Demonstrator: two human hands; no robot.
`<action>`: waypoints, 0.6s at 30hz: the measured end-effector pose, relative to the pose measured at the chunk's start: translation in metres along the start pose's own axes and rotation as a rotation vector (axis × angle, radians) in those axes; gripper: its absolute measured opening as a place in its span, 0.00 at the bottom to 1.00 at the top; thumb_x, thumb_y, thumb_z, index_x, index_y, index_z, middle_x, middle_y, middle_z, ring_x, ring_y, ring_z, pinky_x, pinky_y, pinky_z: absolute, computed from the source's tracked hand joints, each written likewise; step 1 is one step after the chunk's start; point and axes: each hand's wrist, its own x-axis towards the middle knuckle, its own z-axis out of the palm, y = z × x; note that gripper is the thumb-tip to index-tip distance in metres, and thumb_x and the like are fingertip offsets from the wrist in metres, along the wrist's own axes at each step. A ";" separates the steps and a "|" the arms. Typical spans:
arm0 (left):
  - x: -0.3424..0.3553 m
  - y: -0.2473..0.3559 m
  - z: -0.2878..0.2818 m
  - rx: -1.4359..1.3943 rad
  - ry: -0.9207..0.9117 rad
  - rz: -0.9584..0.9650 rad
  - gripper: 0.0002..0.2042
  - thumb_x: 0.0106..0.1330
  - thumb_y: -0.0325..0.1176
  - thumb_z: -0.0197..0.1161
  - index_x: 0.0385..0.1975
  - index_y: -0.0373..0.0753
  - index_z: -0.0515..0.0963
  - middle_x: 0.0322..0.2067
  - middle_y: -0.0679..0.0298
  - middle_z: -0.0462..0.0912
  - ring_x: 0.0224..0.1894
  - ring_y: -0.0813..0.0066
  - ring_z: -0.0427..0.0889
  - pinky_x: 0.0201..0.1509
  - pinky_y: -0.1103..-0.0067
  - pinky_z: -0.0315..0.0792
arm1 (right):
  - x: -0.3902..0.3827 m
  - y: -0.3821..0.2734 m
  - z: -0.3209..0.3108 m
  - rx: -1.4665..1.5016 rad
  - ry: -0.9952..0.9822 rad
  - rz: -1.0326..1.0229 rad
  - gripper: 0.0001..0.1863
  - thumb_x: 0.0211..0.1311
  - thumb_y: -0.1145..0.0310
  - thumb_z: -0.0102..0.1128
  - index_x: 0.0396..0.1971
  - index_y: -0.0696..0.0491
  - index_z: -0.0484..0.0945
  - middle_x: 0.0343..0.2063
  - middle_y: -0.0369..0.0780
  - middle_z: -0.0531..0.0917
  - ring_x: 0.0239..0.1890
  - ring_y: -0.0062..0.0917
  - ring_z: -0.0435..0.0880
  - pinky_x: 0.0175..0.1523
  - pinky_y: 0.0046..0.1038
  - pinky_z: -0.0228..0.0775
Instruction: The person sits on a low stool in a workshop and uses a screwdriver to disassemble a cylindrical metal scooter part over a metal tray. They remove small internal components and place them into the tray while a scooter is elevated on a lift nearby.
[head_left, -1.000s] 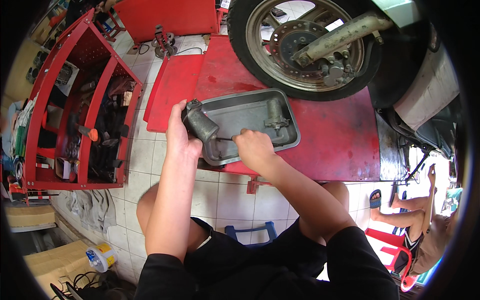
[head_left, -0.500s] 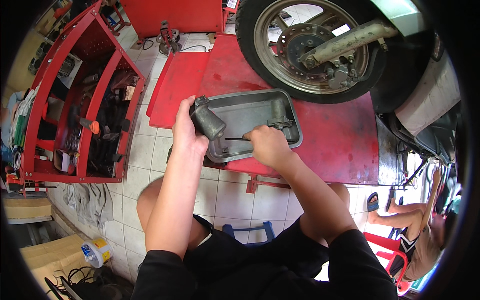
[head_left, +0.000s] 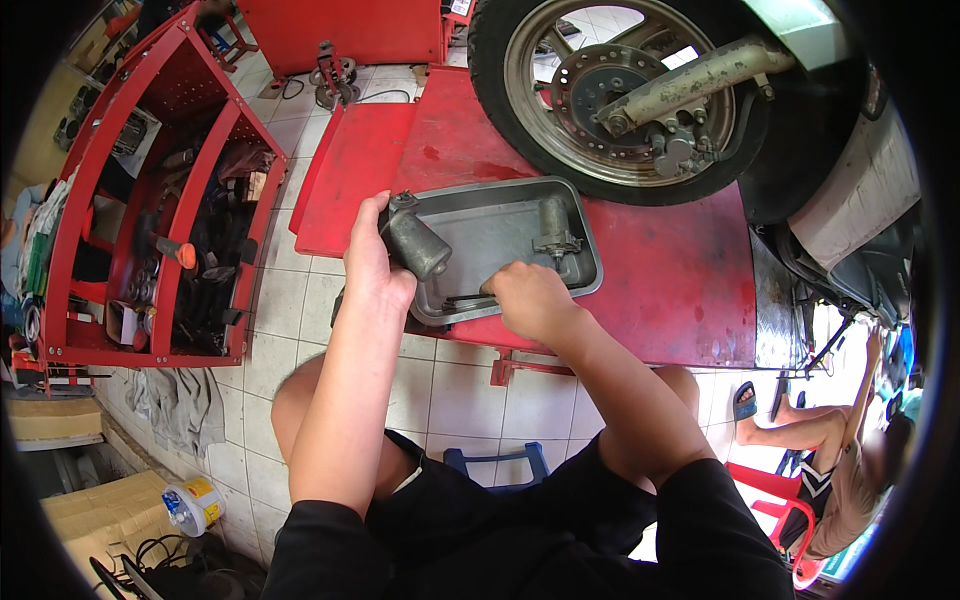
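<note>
My left hand (head_left: 372, 262) grips a dull grey cylindrical metal motor (head_left: 418, 242) over the left end of a steel tray (head_left: 490, 191). Low in the tray, my right hand (head_left: 525, 300) is closed on a thin dark rod-like tool (head_left: 467, 298), pointing left beneath the motor. I cannot tell what its tip touches. A second metal cylinder with a flange (head_left: 556, 230) rests at the tray's right end. The tray lies on a red stand (head_left: 670, 290) under my hands.
A scooter front wheel (head_left: 530, 130) stands just behind the tray. A red tool cart (head_left: 160, 345) is at left, a plastic bucket (head_left: 192, 506) at lower left. A seated person in sandals (head_left: 820, 505) is at lower right, and a blue stool (head_left: 495, 455) is below me.
My right hand has shifted rightward and then lower, bringing the tool down near the tray's near side. My left hand and its motor sit slightly farther right in the picture than a second ago.
</note>
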 end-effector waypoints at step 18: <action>0.001 -0.003 0.001 -0.022 0.024 0.008 0.11 0.64 0.40 0.64 0.38 0.39 0.77 0.33 0.59 0.81 0.36 0.64 0.81 0.46 0.67 0.79 | -0.004 0.001 0.000 0.037 0.031 -0.017 0.14 0.50 0.78 0.57 0.36 0.52 0.86 0.37 0.50 0.85 0.41 0.45 0.86 0.46 0.41 0.79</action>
